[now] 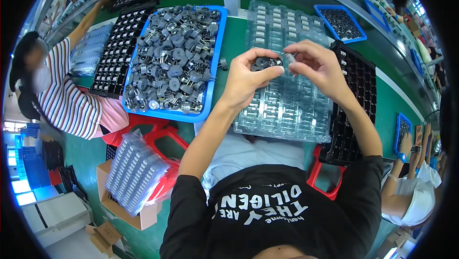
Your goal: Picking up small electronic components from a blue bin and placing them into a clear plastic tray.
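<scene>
My left hand (243, 77) pinches a small round grey-and-metal motor-like part (263, 62) between thumb and fingers. Close against it, my right hand (321, 68) grips a small clear plastic piece (289, 59) with its fingertips. Both hands are raised over a clear plastic compartment tray (321, 137). White pieces fill its far rows; small clear or metallic shapes show in the near rows. To the left, a blue bin (209, 97) is heaped with similar grey round parts (174, 84), some with metal pins. One loose part (223, 63) lies beside that bin.
Black compartment trays (368, 80) lie at right, partly under the clear tray; another black tray (116, 60) is left of the bin. A smaller blue bin (362, 37) stands far right. Co-workers sit on both sides. A cardboard box (148, 217) with bagged trays (135, 170) is lower left.
</scene>
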